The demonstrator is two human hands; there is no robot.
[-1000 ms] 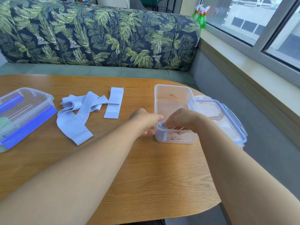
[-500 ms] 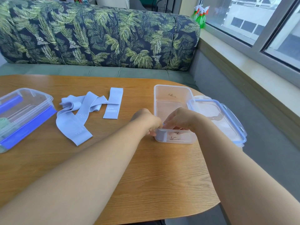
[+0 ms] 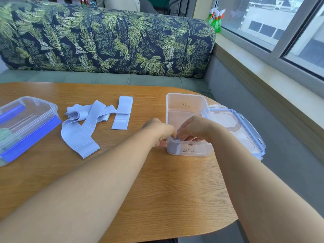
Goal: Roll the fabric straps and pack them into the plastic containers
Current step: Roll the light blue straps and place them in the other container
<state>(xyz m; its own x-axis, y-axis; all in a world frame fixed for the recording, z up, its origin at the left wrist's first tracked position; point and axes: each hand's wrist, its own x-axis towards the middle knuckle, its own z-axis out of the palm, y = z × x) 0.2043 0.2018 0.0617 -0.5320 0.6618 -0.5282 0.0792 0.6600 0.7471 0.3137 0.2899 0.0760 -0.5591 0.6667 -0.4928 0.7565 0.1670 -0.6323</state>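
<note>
Right now the person is tucking a rolled strap [image 3: 174,138] into the clear box [image 3: 185,95] on the right side of the table [image 3: 157,190]. The roll stands on its end in the near left corner of the box, snug against the walls.

The left hand [image 3: 157,131] is curled at that corner. Its thumb is outside the wall and its fingers reach over the rim, so it looks to be gripping the box there. The right hand [image 3: 194,128] comes over the box from the right, with its fingers curled down around the top of the roll.

To do this step well, the roll should be pushed all the way down to the floor of the box before the fingers let go. A strap like this is springy and will likely try to open up, so the corner walls should hold it tight. The left hand should hold the box firmly so it does not slide.

The lid [image 3: 245,132] lies just right of the box. Two loose straps, a long strap [image 3: 78,140] and a short strap [image 3: 122,114], wait to the left. Another box [image 3: 29,109] sits at the far left edge.
</note>
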